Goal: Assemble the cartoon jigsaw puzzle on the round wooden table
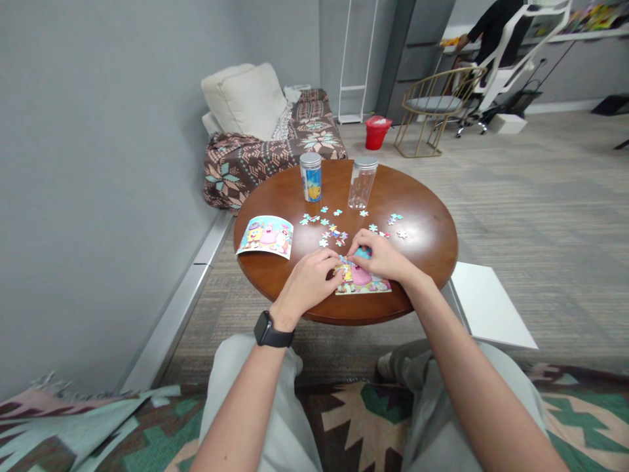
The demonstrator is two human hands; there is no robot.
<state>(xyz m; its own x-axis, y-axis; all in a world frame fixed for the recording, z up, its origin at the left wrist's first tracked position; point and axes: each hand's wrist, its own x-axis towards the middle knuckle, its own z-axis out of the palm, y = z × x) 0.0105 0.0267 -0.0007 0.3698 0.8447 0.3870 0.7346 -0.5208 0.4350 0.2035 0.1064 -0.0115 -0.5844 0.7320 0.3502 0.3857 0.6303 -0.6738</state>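
A partly joined jigsaw puzzle (362, 278) with a pink cartoon figure lies at the near side of the round wooden table (422, 210). My left hand (310, 278) rests at its left edge, fingers curled in and the tips on or just over the yellow part. From the upper right, my right hand (377, 257) reaches over the puzzle, thumb and forefinger pinched at its upper left corner around what looks like a puzzle piece, mostly hidden. Loose puzzle pieces (334, 232) are scattered beyond both hands. Left of them lies the printed picture sheet (266, 236), slightly curled.
Toward the back of the table stand a jar with a blue and yellow label (311, 178) and a clear jar (362, 185), both lidded. A white board (491, 305) is at the table's lower right. Behind are a covered seat (275, 151), a red bin (377, 134) and a person (496, 29).
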